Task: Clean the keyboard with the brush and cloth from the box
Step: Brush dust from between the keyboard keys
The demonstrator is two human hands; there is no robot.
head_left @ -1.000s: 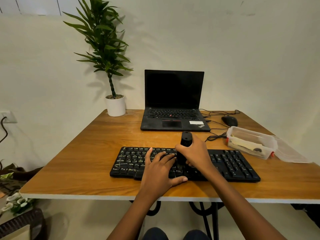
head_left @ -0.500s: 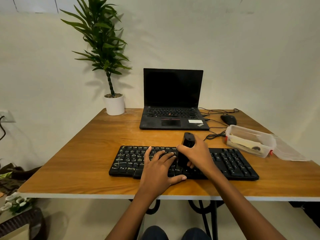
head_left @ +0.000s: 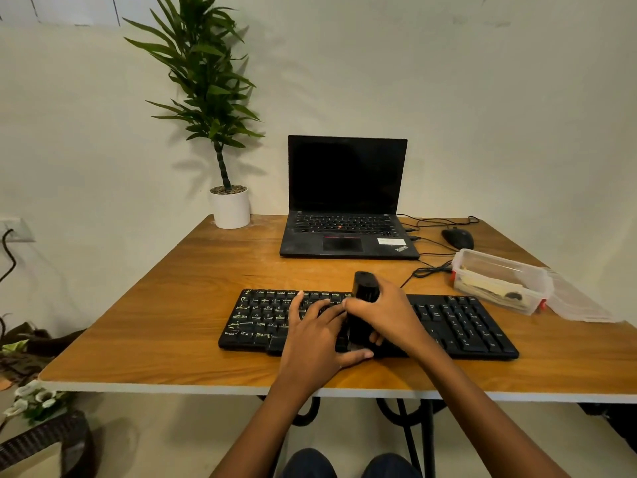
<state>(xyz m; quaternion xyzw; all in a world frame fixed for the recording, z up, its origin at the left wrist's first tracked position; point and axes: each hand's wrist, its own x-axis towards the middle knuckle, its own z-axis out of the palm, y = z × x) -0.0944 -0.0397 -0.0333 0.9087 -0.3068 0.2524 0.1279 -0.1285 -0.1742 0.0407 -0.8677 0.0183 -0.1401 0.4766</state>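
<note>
A black keyboard lies near the front of the wooden table. My right hand grips a black brush held upright, its lower end down on the keys at the keyboard's middle. My left hand rests flat on the keys just left of the brush, fingers spread and thumb along the front edge. A clear plastic box stands to the right behind the keyboard with a pale folded cloth and a small dark item inside.
An open black laptop sits at the back centre, a black mouse and tangled cables to its right. The box's clear lid lies at the right edge. A potted plant stands at the back left.
The brush in my right hand has shifted slightly on the keys, tilting a little toward the back. My left hand stays flat on the keyboard.
</note>
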